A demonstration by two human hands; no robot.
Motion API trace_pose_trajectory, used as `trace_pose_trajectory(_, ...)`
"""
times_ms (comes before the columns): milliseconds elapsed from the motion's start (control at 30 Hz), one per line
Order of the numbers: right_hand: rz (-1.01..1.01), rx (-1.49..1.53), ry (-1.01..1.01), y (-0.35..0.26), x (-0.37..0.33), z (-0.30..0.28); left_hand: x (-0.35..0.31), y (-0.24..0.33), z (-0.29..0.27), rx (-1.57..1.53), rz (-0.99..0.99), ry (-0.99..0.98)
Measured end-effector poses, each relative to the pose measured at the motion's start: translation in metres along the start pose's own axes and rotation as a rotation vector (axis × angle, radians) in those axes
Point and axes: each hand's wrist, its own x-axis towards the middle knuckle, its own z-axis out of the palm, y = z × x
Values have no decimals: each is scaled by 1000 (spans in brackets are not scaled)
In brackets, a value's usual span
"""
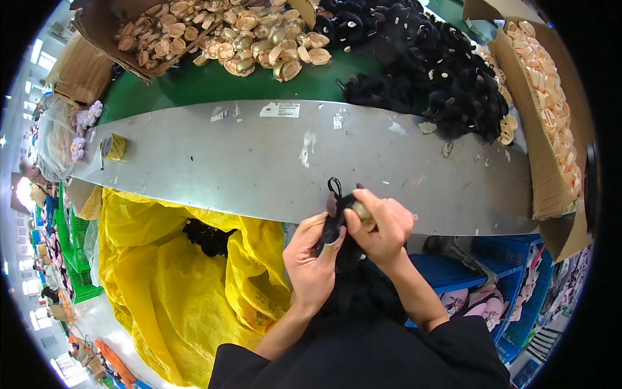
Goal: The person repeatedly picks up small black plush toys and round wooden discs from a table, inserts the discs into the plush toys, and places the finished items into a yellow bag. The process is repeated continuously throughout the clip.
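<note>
Left hand [312,256] closed around small black plush toy with loop strap [335,217], thumb and fingers gripping from 7 o'clock side. Right hand [382,227] clamped on same toy from 3 o'clock, also pinching small tan plastic disc [363,212] against it. Toy at front edge of long grey metal workbench [259,162], just below frame centre. At 12 o'clock: pile of tan plastic pieces [246,39]. At 1 o'clock: heap of black plush toys [427,71]. At 3 o'clock: cardboard box of tan parts [544,97]. At 8 o'clock: yellow plastic bag [168,272]. At 9 o'clock: yellow tape roll [113,148].
</note>
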Motion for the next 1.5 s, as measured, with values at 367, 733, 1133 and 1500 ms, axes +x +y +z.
trace_pose_trajectory(367,172,78,-89,-16,-20,4,11,3,-8,-227,-244,-161)
trace_pose_trajectory(733,821,1172,-486,9,-12,-30,14,11,-28,-340,-362,-402)
trace_pose_trajectory(1133,1098,1481,-760,9,-21,-36,4,22,-36,-289,-404,-468)
trace_pose_trajectory(1500,1178,1617,-685,-3,-47,-50,-2,10,-34,-283,-288,-509)
